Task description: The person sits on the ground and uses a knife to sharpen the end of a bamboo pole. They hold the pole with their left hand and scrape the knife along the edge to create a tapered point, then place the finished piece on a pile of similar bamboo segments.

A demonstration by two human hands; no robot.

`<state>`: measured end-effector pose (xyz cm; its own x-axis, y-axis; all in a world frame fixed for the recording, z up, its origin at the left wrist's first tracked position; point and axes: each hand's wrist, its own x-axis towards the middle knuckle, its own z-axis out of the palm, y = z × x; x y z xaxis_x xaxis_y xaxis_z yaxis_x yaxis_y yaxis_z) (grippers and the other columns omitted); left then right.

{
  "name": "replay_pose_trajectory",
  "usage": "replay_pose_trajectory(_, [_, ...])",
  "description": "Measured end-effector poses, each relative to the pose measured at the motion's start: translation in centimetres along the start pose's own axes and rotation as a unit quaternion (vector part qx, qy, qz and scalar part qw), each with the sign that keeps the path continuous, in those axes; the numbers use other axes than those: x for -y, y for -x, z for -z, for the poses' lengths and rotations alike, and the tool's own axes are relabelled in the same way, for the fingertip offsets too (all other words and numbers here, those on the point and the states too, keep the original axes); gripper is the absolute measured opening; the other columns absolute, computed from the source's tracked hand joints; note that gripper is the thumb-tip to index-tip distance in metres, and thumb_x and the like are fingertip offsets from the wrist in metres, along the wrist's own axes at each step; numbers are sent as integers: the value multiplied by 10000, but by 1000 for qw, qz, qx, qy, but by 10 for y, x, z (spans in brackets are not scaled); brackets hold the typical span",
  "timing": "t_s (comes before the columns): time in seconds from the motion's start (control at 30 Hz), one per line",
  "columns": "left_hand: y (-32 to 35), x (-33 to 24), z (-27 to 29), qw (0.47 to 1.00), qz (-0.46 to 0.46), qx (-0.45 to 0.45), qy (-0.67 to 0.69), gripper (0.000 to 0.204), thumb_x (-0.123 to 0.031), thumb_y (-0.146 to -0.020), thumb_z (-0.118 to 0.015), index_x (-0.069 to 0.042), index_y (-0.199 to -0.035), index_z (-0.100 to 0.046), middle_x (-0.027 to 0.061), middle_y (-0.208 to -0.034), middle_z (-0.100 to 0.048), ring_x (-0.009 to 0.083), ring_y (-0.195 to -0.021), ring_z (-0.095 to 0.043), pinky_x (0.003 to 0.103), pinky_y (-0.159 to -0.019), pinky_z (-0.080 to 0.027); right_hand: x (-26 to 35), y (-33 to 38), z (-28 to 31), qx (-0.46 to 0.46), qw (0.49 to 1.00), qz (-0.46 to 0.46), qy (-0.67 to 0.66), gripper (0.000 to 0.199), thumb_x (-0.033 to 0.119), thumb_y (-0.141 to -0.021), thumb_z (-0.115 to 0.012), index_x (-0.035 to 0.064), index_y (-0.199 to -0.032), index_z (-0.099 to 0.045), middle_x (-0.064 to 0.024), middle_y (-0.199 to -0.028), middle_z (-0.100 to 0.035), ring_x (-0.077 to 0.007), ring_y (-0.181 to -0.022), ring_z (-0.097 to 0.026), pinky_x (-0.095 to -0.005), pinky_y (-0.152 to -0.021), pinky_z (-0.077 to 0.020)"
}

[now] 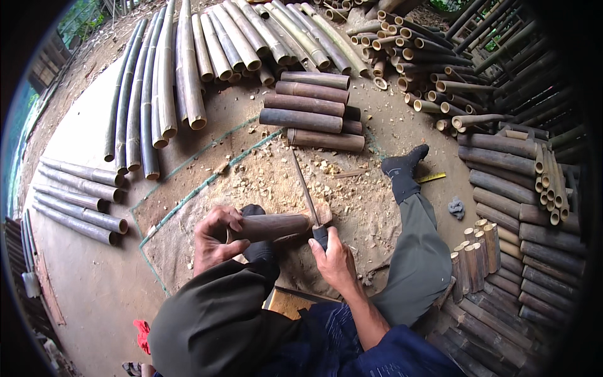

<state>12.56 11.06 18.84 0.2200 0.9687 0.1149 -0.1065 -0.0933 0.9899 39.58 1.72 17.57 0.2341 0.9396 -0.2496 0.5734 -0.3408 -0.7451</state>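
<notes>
My left hand [215, 239] grips the near-left end of a short brown bamboo tube [269, 227], its fingers and thumb closed around the rim. The tube lies slantwise before me, with its other end close to a small pale wooden block [323, 214]. My right hand [336, 261] is wrapped around the dark handle of a long narrow knife [303, 179]. Its blade points away from me, over the tube's far end and the wood shavings [279, 182]. Whether the blade touches the tube I cannot tell. My left foot is partly hidden beneath the tube.
Several cut bamboo tubes [314, 120] are stacked just ahead. Long poles [166, 81] lie at the far left, shorter ones [81, 195] below them. Heaped and stacked bamboo pieces [502, 176] line the right. A yellow tape strip [431, 178] lies beside my right shoe [404, 166].
</notes>
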Motion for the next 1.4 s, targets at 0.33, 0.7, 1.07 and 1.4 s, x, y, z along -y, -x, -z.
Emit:
replay_pose_trajectory(0.33, [1,-26,6,979,154,-39,-125,511,27,-712,-811,-73,-1175,-616,80,-1108,-618,228,-1104,-610,378,-996,-479,-99,-13,-39,60,991,-99,68,442,400,-984,-675,-5,-1117,-560,-300,-946,-707,-535,-965,-681,-604,-817,-525])
replay_pose_trajectory(0.7, [-38,175,54,769,179,-399,467,431,-265,-1016,-731,-17,-1311,-539,176,-1378,-588,342,-1281,-618,556,-1088,-583,-108,-6,-49,46,975,-168,-140,311,271,-981,-733,13,-1027,-567,-60,-652,-592,-170,-468,-602,-339,-419,-488])
replay_pose_trajectory(1.07, [-81,130,15,943,303,-134,4,440,-297,-975,-722,4,-1294,-687,145,-1092,-769,241,-893,-746,408,-786,-618,-146,-13,-79,-42,958,-160,-234,353,230,-920,-785,9,-1095,-572,-100,-839,-676,-199,-644,-704,-355,-549,-568])
replay_pose_trajectory(1.4, [135,218,73,818,346,-114,-446,373,-264,-872,-787,-5,-1139,-767,140,-799,-730,303,-777,-705,434,-757,-571,-128,-61,-74,-37,894,-166,-414,464,273,-914,-778,5,-1189,-517,-138,-1069,-658,-252,-931,-744,-371,-634,-644])
